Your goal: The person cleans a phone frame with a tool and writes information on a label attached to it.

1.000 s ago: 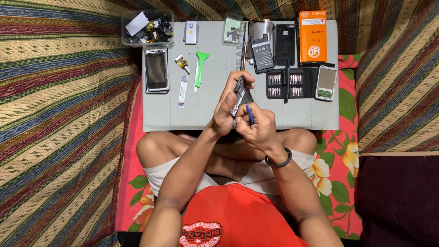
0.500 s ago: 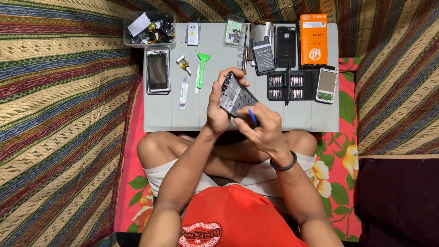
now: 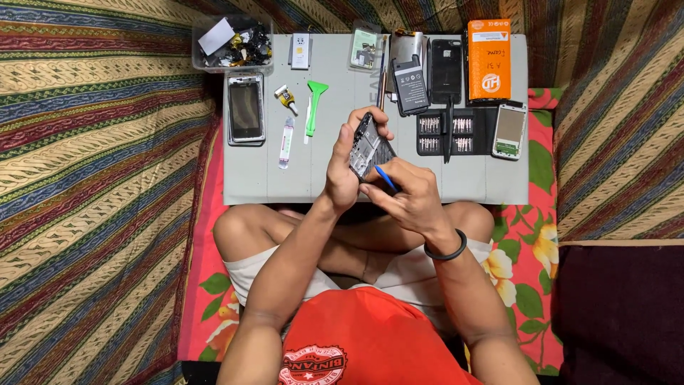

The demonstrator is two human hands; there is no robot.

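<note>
The left hand (image 3: 343,175) grasps one opened black phone frame (image 3: 368,147); the right hand (image 3: 412,198), at four o'clock, pinches one thin blue tool (image 3: 385,177).

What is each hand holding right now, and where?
Left hand grips the opened dark phone frame by its long edges; right hand pinches a thin blue tool near its rear end.

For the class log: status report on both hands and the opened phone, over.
Left hand grips opened phone frame, tilted above grey mat. Right hand holds blue tool, tip at frame. Nothing between hands; green pry tool lies apart.
</note>
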